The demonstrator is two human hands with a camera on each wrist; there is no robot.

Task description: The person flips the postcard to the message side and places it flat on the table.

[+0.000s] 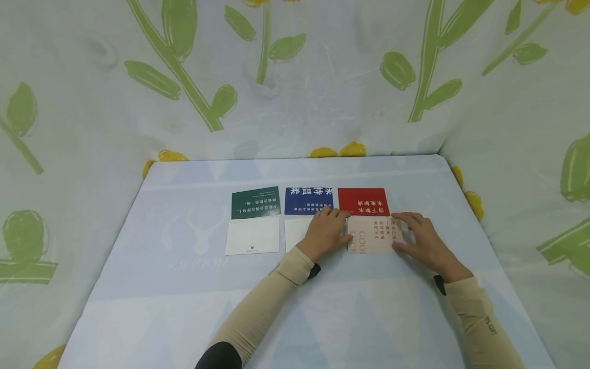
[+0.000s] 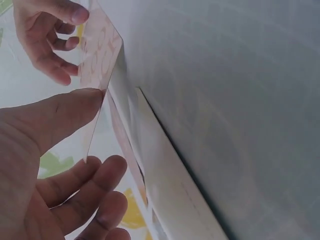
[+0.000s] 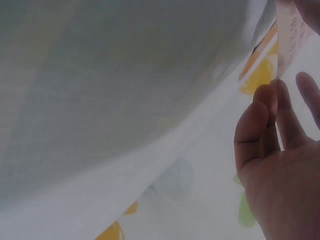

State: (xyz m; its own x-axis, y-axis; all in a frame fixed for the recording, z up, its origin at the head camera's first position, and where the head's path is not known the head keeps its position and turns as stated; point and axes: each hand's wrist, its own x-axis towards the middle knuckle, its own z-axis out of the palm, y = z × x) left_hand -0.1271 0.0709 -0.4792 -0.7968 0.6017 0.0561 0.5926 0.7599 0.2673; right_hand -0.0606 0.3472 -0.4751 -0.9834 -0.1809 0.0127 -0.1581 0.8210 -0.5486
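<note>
Between both hands is a pale pink card (image 1: 371, 234) with "GOOD LUCK" and Chinese characters on it. My left hand (image 1: 324, 231) grips it by the left edge; in the left wrist view its thumb (image 2: 82, 105) lies against the edge and a fingertip meets the corner. At the opposite edge, my right hand (image 1: 423, 241) holds the card between thumb and fingers. The card is raised off the table in the left wrist view. A red card (image 1: 363, 201) lies just behind it. My left hand partly covers a white card (image 1: 295, 230).
Behind the white card lies a blue card (image 1: 309, 201). Farther left, a green card (image 1: 255, 202) lies behind another white card (image 1: 252, 236). The pale patterned table (image 1: 152, 318) meets flower-printed cloth (image 1: 322, 113) at its back and sides.
</note>
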